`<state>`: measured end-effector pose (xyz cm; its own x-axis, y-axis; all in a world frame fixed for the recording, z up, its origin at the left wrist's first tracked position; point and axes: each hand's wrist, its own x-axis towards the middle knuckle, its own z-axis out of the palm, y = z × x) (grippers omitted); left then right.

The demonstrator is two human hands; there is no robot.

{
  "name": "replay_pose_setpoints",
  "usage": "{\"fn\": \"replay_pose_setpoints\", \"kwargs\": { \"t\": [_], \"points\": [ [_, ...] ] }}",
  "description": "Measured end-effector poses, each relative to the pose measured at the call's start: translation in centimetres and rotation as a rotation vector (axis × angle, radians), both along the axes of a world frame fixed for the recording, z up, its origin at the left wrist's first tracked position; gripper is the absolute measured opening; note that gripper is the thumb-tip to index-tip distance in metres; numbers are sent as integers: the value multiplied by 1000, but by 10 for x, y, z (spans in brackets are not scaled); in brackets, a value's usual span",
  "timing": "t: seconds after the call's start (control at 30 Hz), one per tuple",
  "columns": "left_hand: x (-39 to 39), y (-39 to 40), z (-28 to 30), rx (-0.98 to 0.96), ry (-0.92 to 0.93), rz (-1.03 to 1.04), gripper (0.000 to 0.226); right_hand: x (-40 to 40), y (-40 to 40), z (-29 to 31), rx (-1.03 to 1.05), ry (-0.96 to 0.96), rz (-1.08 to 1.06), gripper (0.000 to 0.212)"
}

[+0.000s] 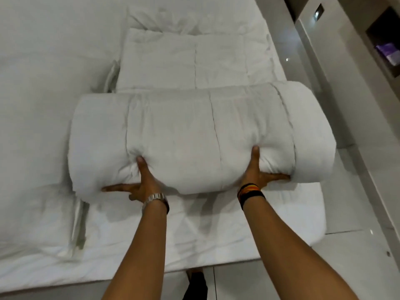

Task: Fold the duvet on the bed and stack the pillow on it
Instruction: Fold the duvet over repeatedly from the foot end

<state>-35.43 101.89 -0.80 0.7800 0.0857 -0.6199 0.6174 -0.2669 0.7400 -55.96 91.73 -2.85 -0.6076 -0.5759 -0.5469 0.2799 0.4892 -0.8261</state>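
Note:
A thick white duvet [194, 131] lies folded into a fat bundle across the bed [43, 105]. Its far layer stretches flat toward the head of the bed. My left hand [138, 182] grips the bundle's near edge at the left, thumb pressed into the top and fingers underneath. My right hand [258, 169] grips the same edge at the right in the same way. A white pillow [186, 20] rests beyond the duvet near the top of the view. Another pillow [36, 215] sits at the left, near the bed's front edge.
The bed's near edge runs along the bottom, with tiled floor [357, 267] below and to the right. A wall with dark recessed shelves [385, 44] stands at the far right. My foot [194, 282] shows under the bed edge.

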Motion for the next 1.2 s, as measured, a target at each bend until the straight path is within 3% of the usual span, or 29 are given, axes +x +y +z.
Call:
{"fn": "replay_pose_setpoints", "kwargs": {
  "t": [0.13, 0.4, 0.67, 0.93, 1.07, 1.2],
  "points": [
    [23, -14, -11, -36, -20, -37, 140, 9, -17, 1, 57, 86, 58, 142],
    [3, 40, 4, -116, -67, -19, 122, -18, 30, 32, 8, 17, 89, 131],
    [-69, 217, 63, -71, -46, -79, 119, -91, 214, 79, 6, -87, 72, 128],
    [-123, 364, 124, -61, -61, -118, 123, -150, 360, 129, 72, -31, 50, 129],
    [-110, 357, 146, -58, -70, -211, 128, -139, 353, 142, 82, -100, 43, 139],
    [-68, 296, 157, -322, -255, -383, 116, -111, 272, 169, -42, -110, 188, 147]
  ]
}}
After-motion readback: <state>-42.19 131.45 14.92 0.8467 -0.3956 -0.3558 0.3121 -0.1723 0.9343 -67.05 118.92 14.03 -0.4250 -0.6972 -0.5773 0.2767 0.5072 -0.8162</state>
